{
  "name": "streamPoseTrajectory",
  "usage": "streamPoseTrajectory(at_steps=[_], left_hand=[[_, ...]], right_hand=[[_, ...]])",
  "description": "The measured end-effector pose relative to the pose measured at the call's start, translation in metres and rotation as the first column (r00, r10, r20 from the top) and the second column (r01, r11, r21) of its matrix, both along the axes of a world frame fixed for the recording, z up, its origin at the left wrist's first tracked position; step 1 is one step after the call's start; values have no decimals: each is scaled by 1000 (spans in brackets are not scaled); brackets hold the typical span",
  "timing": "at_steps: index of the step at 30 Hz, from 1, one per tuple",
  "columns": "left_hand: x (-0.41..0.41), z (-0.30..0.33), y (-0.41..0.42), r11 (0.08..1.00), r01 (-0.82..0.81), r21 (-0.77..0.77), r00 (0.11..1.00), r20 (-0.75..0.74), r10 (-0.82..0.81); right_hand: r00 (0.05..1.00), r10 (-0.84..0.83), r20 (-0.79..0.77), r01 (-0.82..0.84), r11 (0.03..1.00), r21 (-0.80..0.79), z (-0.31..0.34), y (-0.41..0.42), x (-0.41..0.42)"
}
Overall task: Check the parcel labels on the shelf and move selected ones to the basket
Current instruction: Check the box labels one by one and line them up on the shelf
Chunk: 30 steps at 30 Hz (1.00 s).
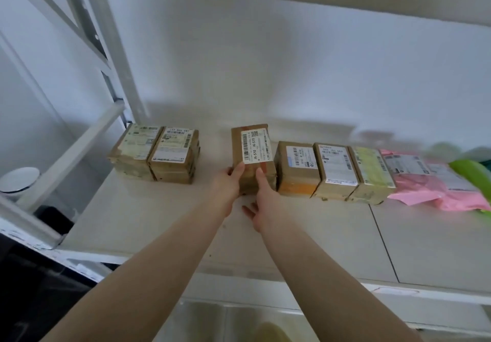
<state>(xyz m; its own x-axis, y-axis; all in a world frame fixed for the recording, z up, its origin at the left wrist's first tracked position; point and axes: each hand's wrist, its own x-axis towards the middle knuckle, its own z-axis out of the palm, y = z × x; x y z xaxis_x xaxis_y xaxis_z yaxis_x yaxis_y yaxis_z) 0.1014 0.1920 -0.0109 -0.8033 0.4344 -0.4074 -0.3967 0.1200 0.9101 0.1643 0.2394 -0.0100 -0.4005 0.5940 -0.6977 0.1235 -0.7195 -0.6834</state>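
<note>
Fingers point(237, 171) of our left hand point(225, 185) hold the box point(252, 155) w/ our right hand point(263, 203). Box sits on the shelf point(159, 214) at 12 o'clock, long side pointing away. Both hands touch it; no basket seen.

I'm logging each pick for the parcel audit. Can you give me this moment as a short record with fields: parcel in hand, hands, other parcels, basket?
parcel in hand: brown box, tilted up, label facing the camera, reads J6-S10
left hand: left hand grips the box's lower left edge
right hand: right hand, thumb on the box's front
left group: two boxes side by side
right group: three boxes, then pink mailers
surface: white shelf
basket: not identifiable
</note>
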Motion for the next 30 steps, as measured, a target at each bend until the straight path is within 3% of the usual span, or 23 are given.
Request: streamPoseTrajectory(at_steps=[6, 16, 24, 30], left_hand=[[-4, -11, -27, 988, -92, 124, 996, 30, 89], [-20, -5, -59, 997, -40, 61, 966, -253, 54], [-22, -5, -64, 998, 16, 59, 948, -318, 4], [-18, 0, -66, 993, 108, 44, 908, -411, -81]], right_hand=[[997, 33, -74, -28, 997, 65, -13, -16, -8], [976, 178, -128, -150, 967, 206, -15, -10, -15], [911, 278, -305, -210, 948, 238, -26, 1, -9], [897, 342, -279, -271, 926, 262, -21, 9, -5]])
